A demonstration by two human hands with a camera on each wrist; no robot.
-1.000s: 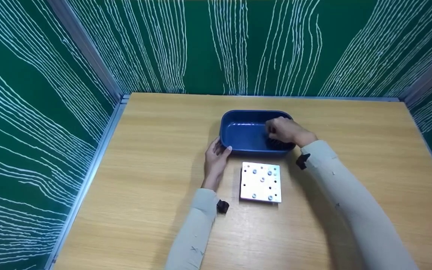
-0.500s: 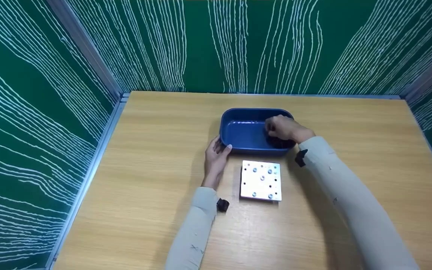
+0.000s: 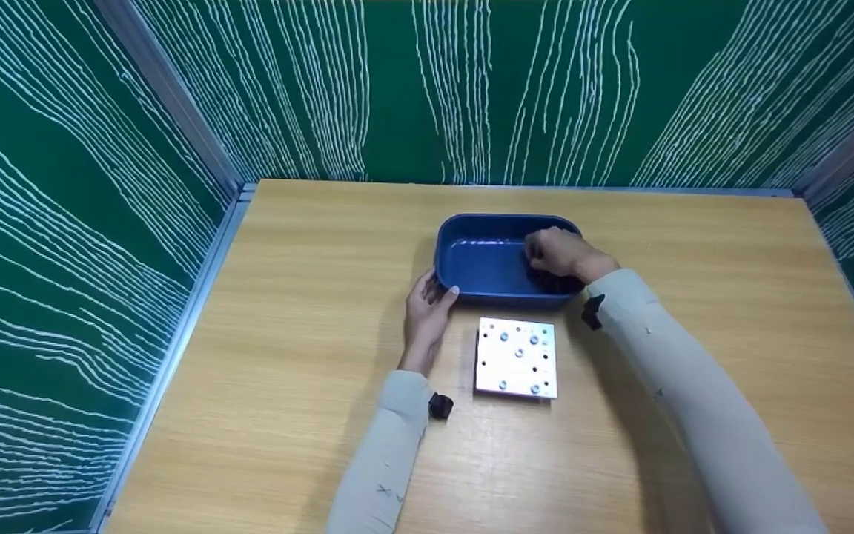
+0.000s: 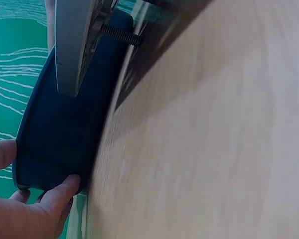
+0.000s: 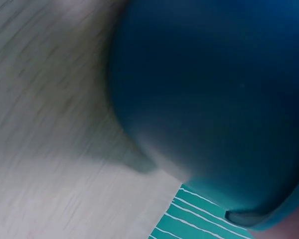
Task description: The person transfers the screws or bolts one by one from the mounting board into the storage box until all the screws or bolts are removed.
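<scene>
A deep blue rectangular tub (image 3: 486, 298) stands on the table. My left hand (image 3: 425, 319) holds its near left corner, thumb on the front wall and fingers along the left side; the left wrist view shows these fingers (image 4: 64, 193) against the wall. My right hand (image 3: 559, 252) reaches down inside the tub's right end, fingers bent downward. Dark small pieces (image 3: 549, 282) lie beneath it, too shaded to identify. Whatever its fingertips touch is hidden. Just in front of the tub stands a square metal plate (image 3: 512, 367) with holes and several bolts in it.
From the side, the plate stands raised, with a threaded bolt (image 4: 120, 35) sticking out underneath. The wooden table (image 3: 308, 297) meets green white-lined panels (image 3: 397, 89) at the back. A metal rail (image 3: 175, 356) runs along its left edge.
The right wrist and forearm have shifted very slightly left, while the right fingers stay inside the tub. The left hand, tub and plate keep their places.
</scene>
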